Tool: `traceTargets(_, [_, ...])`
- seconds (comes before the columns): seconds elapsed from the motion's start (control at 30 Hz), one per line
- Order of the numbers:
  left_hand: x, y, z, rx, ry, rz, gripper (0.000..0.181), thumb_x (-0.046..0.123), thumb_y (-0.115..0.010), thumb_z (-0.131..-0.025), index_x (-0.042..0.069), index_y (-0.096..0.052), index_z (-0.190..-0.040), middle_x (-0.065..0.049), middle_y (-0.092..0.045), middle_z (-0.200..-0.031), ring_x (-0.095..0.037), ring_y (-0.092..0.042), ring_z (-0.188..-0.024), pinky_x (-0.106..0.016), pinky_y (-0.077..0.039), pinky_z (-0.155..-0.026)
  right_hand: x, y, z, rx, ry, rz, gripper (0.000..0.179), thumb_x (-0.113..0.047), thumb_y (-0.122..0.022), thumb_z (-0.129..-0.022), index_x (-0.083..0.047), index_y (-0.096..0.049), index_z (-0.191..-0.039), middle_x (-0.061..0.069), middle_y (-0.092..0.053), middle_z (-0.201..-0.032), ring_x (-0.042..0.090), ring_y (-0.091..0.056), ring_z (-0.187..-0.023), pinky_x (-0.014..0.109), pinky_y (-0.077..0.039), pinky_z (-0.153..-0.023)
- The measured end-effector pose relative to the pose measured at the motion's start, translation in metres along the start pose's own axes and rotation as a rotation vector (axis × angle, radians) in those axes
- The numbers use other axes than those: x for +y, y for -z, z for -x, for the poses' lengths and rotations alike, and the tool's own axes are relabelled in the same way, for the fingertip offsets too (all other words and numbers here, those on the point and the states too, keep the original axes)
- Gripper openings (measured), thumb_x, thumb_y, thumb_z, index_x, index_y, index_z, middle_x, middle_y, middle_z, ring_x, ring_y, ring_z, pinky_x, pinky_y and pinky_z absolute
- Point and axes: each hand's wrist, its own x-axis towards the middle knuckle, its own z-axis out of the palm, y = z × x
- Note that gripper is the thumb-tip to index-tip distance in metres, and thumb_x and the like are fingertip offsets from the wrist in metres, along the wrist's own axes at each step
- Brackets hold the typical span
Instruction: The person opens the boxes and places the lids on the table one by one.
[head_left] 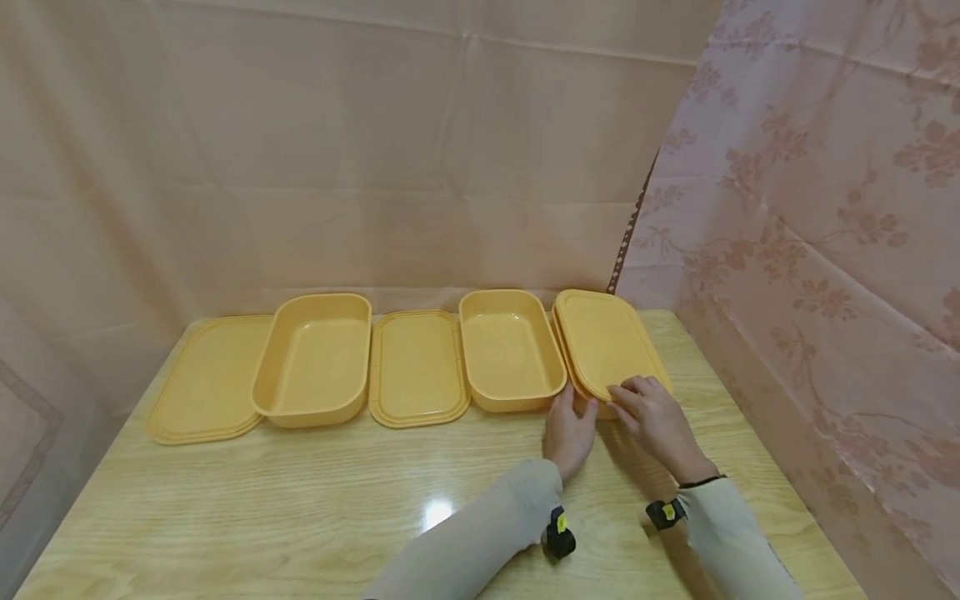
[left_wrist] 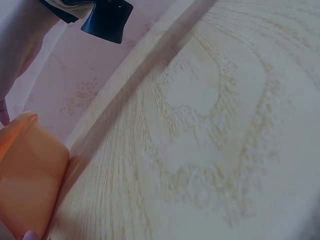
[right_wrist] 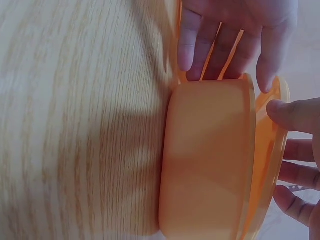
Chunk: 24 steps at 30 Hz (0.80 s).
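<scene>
At the right end of the row, a yellow lid (head_left: 611, 342) lies over a deep rectangular container (right_wrist: 210, 160). A gap shows between lid and rim on the near side in the right wrist view. My right hand (head_left: 660, 423) pinches the lid's near edge, thumb on the underside and fingers on top. My left hand (head_left: 568, 437) is at the container's near left corner. Its straight fingers lie along the container's side, and the thumb touches or nearly touches the lid's edge. In the left wrist view the container (left_wrist: 32, 175) shows only in part.
To the left stand two uncovered yellow containers, one middle-sized (head_left: 513, 346) and one larger (head_left: 315, 358). A small lid (head_left: 420, 367) lies between them, and a large lid (head_left: 213, 379) lies at the far left. Fabric curtains (head_left: 450, 150) border the wooden table (head_left: 300, 508) behind and at right.
</scene>
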Motion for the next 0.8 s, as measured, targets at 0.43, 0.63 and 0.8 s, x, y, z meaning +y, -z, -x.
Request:
traceTargets(0.43, [0.0005,-0.0005,-0.0011,-0.014,0.020,-0.007,0.060,0.036,-0.057,-0.096,0.008,-0.043,-0.147,-0.014,-0.050,-0.146,-0.032,-0.049,-0.133,-0.048,-0.041,-0.108,0.0003,0.0015,0.0011,0.025,0.004,0.020,0.026,-0.007,-0.082,-0.074,-0.002,-0.074,-0.099,0.010,-0.064,-0.085,0.024,-0.056,-0.077,0.037,-0.050,-0.060])
traceTargets(0.63, [0.0015,0.0002,-0.0016,-0.028,0.027,-0.021,0.061,0.036,-0.057,-0.096,0.007,-0.042,-0.147,-0.015,-0.051,-0.144,-0.031,-0.049,-0.132,-0.047,-0.041,-0.109,-0.0007,0.0044,0.0006,0.041,0.008,0.018,0.029,-0.004,-0.082,-0.072,-0.001,-0.074,-0.100,0.010,-0.064,-0.086,0.024,-0.056,-0.077,0.037,-0.050,-0.060])
traceTargets(0.8, [0.0036,0.0010,-0.0020,-0.031,0.014,-0.030,0.060,0.036,-0.056,-0.096,0.008,-0.042,-0.148,-0.014,-0.051,-0.144,-0.031,-0.050,-0.132,-0.045,-0.041,-0.109,0.0000,0.0068,-0.0010,0.068,0.020,0.017,0.030,-0.002,-0.082,-0.071,0.000,-0.073,-0.099,0.011,-0.063,-0.086,0.025,-0.057,-0.076,0.037,-0.050,-0.060])
